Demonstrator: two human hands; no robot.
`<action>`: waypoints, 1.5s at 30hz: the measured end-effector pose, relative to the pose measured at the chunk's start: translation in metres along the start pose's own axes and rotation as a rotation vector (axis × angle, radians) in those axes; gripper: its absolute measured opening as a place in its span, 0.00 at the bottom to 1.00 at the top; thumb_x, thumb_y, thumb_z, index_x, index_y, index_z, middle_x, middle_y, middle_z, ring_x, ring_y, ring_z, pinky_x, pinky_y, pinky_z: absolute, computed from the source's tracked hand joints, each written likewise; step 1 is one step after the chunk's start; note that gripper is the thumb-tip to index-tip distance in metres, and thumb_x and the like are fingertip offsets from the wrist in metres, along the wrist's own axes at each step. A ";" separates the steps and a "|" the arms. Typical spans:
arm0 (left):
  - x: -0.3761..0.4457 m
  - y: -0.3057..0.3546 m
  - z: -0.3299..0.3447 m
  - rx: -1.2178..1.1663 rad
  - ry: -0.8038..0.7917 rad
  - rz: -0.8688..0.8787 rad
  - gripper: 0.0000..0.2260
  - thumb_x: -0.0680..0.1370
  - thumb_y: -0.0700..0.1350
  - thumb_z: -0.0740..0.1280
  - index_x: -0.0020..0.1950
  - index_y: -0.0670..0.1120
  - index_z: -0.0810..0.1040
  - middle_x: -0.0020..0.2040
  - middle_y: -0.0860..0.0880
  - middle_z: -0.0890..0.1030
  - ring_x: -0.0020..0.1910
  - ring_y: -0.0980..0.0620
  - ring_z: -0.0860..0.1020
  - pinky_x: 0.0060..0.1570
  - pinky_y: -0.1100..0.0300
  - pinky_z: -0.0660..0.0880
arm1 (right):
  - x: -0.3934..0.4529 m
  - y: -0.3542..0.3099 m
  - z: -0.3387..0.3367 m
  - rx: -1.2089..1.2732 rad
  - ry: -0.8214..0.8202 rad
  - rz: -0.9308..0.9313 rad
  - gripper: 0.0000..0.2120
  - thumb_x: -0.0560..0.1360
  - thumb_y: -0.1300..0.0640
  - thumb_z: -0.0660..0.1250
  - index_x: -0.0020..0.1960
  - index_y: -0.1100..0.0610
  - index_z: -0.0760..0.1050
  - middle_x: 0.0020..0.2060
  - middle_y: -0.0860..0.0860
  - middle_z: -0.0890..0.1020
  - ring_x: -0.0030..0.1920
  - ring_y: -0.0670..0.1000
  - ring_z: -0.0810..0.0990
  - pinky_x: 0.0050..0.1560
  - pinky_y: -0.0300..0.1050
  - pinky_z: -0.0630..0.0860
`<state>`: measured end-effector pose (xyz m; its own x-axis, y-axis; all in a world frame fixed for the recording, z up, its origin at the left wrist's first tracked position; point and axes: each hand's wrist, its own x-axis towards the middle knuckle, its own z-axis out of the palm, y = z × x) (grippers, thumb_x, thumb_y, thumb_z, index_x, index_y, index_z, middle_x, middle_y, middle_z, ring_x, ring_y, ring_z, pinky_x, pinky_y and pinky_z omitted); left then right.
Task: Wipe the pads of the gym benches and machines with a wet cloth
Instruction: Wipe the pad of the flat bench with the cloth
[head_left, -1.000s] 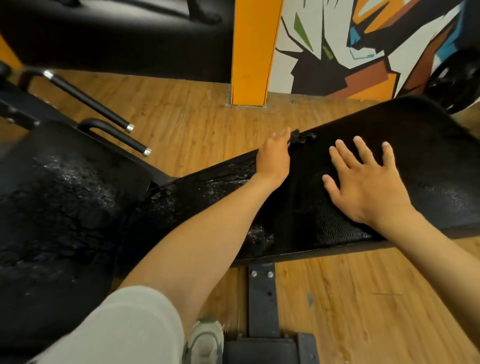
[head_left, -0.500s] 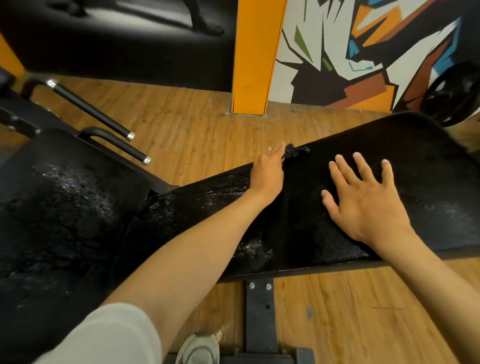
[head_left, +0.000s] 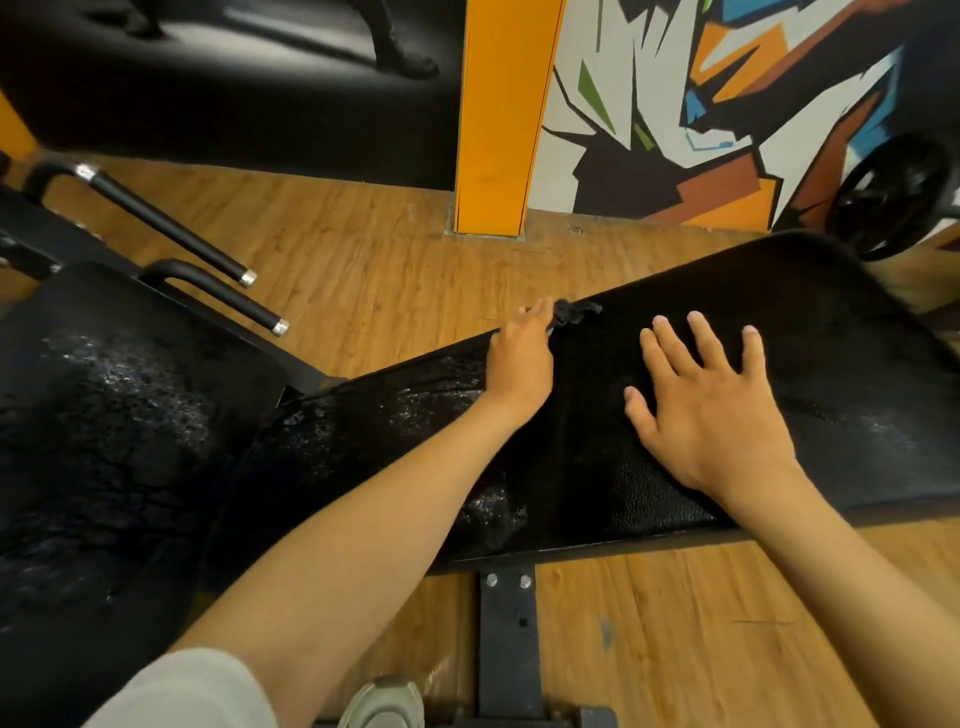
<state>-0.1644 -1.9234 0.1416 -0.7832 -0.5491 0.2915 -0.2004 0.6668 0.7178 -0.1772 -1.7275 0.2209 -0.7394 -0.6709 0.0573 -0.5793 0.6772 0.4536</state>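
Observation:
A long black bench pad (head_left: 857, 364) runs across the middle, with wet shiny patches on its left part. My left hand (head_left: 519, 358) reaches to the pad's far edge and grips a bunched black cloth (head_left: 576, 312), whose crumpled end sticks out to the right of the fingers. How far the dark cloth spreads over the pad is hard to tell against the black surface. My right hand (head_left: 711, 421) lies flat on the pad with fingers spread, to the right of the left hand. A second black pad (head_left: 104, 415) at the left also shows wet streaks.
Two black handles with chrome tips (head_left: 171, 228) (head_left: 228, 296) stick out behind the left pad. An orange pillar (head_left: 498, 114) and a painted wall stand beyond. A weight plate (head_left: 893, 197) leans at the far right. The bench's frame (head_left: 506, 639) and my shoe (head_left: 384, 701) are on the wooden floor below.
Both hands keep almost the same places on the pad. The view has tilted up a little, so the pad sits lower in the frame.

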 end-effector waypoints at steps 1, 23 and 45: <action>-0.018 0.001 -0.001 0.000 0.002 0.028 0.24 0.84 0.31 0.59 0.79 0.46 0.69 0.68 0.40 0.78 0.69 0.41 0.76 0.65 0.45 0.76 | 0.000 0.000 0.000 0.008 -0.001 0.005 0.39 0.79 0.39 0.33 0.83 0.56 0.53 0.82 0.54 0.55 0.82 0.60 0.50 0.78 0.69 0.48; -0.159 0.020 -0.032 -0.148 -0.195 0.396 0.29 0.82 0.32 0.66 0.81 0.50 0.64 0.79 0.54 0.67 0.80 0.57 0.59 0.75 0.56 0.68 | 0.003 0.040 -0.022 0.224 -0.211 -0.142 0.26 0.86 0.47 0.46 0.83 0.44 0.46 0.82 0.44 0.45 0.81 0.47 0.38 0.80 0.55 0.38; -0.102 0.026 -0.017 -0.063 -0.084 0.213 0.27 0.82 0.31 0.64 0.80 0.47 0.67 0.78 0.49 0.70 0.80 0.49 0.62 0.73 0.46 0.71 | -0.014 0.022 -0.003 0.047 0.040 -0.027 0.32 0.81 0.45 0.39 0.81 0.52 0.61 0.79 0.55 0.64 0.81 0.59 0.58 0.77 0.66 0.55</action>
<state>-0.0799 -1.8581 0.1413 -0.8509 -0.3533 0.3889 0.0102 0.7290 0.6844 -0.1788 -1.7039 0.2330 -0.7095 -0.6999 0.0815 -0.6150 0.6716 0.4132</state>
